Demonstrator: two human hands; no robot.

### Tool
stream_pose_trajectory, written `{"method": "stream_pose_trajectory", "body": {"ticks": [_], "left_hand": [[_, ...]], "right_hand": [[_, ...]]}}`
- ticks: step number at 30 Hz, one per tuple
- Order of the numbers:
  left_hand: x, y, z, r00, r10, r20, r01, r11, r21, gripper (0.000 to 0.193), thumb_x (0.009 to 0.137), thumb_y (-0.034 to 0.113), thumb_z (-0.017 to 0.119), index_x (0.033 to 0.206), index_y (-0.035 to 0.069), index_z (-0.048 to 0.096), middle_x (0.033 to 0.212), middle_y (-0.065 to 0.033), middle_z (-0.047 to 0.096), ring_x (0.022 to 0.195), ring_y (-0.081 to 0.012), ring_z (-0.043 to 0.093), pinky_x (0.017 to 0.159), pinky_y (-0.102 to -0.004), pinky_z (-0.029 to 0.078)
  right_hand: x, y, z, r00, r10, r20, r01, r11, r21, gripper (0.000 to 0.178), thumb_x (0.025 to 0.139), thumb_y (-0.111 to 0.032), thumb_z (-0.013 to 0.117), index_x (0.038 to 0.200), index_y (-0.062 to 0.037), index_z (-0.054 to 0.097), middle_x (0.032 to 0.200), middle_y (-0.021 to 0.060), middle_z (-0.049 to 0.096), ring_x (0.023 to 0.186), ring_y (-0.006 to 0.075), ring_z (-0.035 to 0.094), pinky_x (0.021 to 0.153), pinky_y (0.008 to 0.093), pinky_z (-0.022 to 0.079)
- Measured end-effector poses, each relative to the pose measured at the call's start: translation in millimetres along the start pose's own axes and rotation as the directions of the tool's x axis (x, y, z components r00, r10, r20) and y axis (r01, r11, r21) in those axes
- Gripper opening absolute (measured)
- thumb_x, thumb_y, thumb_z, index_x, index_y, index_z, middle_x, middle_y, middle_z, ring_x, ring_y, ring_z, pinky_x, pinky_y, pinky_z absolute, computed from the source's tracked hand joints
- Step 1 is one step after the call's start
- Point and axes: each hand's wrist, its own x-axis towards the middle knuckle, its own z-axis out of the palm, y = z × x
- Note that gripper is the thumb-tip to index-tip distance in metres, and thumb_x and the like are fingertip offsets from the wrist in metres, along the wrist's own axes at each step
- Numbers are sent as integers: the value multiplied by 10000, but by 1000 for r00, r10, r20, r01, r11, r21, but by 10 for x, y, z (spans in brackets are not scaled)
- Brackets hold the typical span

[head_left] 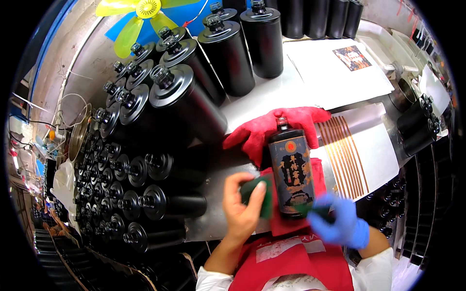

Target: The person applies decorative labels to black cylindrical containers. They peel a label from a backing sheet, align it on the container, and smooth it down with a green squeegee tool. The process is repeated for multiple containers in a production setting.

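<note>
A black bottle (pixel 285 132) with a dark, gold-printed label (pixel 292 169) lies on red cloth (pixel 257 128), its neck pointing away from me. Just left of the bottle, my bare left hand (pixel 240 208) grips a dark green flat pad (pixel 265 200) between thumb and fingers. My right hand (pixel 340 224), in a blue glove, is at the bottle's lower right edge. Its fingers are closed round a dark green piece (pixel 305 209), slightly blurred, which reaches over the bottom of the label. Whether this piece touches the label, I cannot tell.
Many black bottles (pixel 182 97) crowd the left and back. Brown-gold strips (pixel 342 155) lie in a row on a white sheet (pixel 376 140) at right. Behind them, a printed label (pixel 352 58) rests on white paper (pixel 315 72). A yellow-green fan (pixel 148 8) stands far left.
</note>
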Motion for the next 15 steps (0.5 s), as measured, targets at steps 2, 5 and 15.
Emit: {"method": "stream_pose_trajectory", "body": {"ticks": [2,5,15], "left_hand": [[241,-57,213,980,195,30,-197,960,199,187,850,27,621,1002,22,513,895,-18,534,802,-70,506,717,-205,425],[440,-126,369,984,178,-7,-172,957,235,182,862,61,623,996,8,512,908,-35,525,815,-76,495,713,-214,423],[369,-645,215,986,-117,-120,87,969,-233,192,885,74,613,1038,36,504,920,-14,526,794,-67,493,718,-204,423]], "right_hand": [[428,-14,40,942,112,-315,-54,981,188,376,840,-76,614,1191,-32,488,948,123,642,818,193,648,721,301,506],[791,-17,50,940,77,-331,-2,975,221,335,874,-30,549,1200,-2,478,1070,141,586,971,170,595,831,286,475],[708,597,165,856,454,-245,-154,677,719,352,885,-114,554,1217,-33,471,1109,80,560,1009,145,560,893,269,459]]}}
